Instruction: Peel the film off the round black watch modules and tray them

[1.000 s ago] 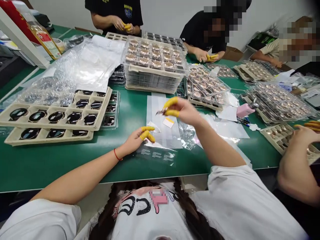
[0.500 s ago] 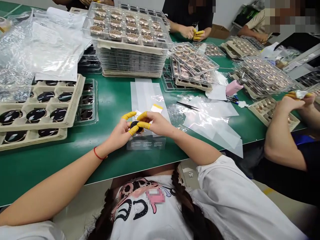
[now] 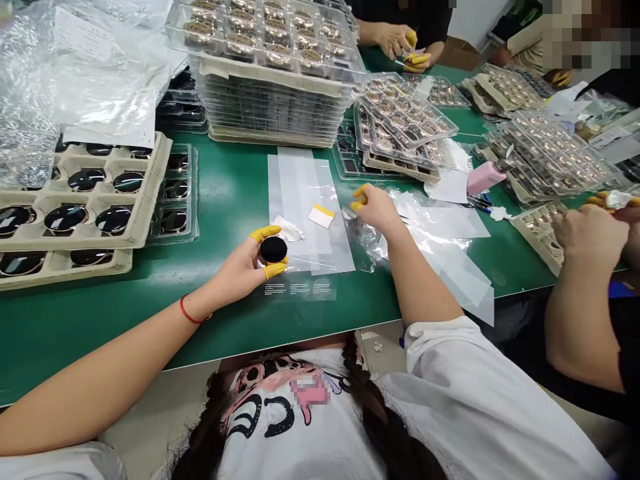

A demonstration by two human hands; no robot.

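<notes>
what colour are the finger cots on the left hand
Yellow, best seen in the head view, on the finger cots of the left hand.

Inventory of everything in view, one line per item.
black round disc: 1, black, pinched in left hand
pulp trays: at least 2, beige, table's left side, holding glossy dark round pieces
clear plastic trays: many, count unclear, bronze-toned pieces inside, stacked centre and right
clear film sheets: several, translucent, table centre
label: 1, white and yellow, on film
bubble wrap: 1 visible mass, silvery clear, upper left
pink bottle: 1, pink, right of centre
work table: 1, green, under everything
co-workers: 3, dark and beige clothing, far side and right
left hand: 1, yellow finger cots, front centre
right hand: 1, yellow finger cots, above film
</notes>
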